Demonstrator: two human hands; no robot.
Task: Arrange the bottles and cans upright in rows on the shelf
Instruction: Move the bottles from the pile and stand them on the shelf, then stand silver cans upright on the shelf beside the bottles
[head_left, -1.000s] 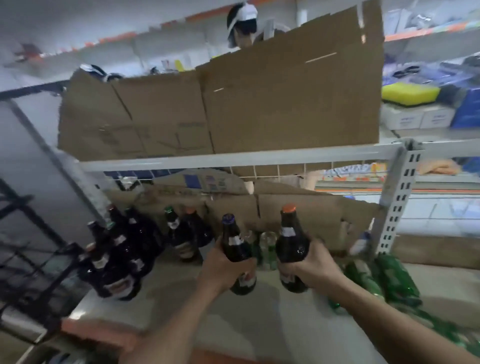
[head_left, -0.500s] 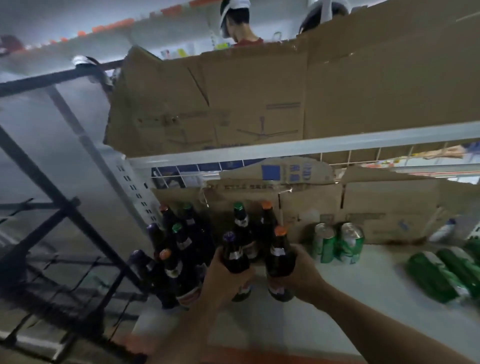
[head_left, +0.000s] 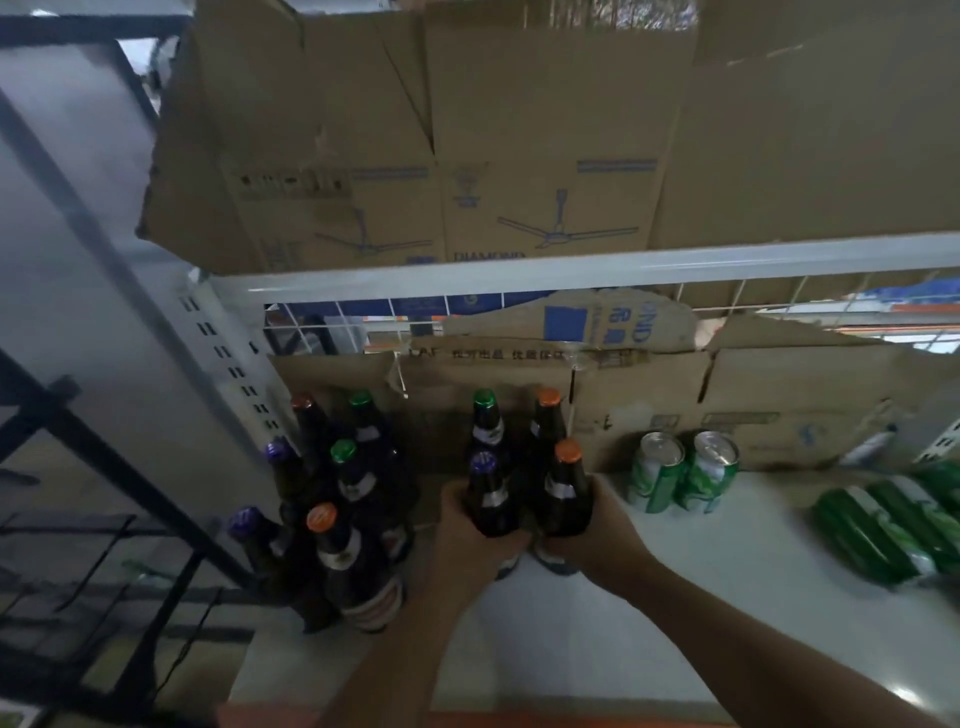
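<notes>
The left hand (head_left: 470, 540) grips a dark glass purple-capped bottle (head_left: 488, 499). The right hand (head_left: 597, 535) grips an orange-capped bottle (head_left: 563, 493). Both stand on the smooth white shelf (head_left: 675, 597) before creased cardboard (head_left: 753, 400).

Both arms reach forward, bare to the elbow. The left forearm (head_left: 395, 654) rises steeply, and the right forearm (head_left: 769, 644) slants in from the lower right. The left grip (head_left: 470, 543) curls round the lower body of a purple-capped bottle (head_left: 488, 501) from its left side, with the back of the hand toward the camera. Just to its right, the right grip (head_left: 597, 538) wraps an orange-capped bottle (head_left: 563, 493) from that bottle's right side. The two grips sit side by side at the same height, close together beneath the bottles. Both bottles are held upright.
</notes>
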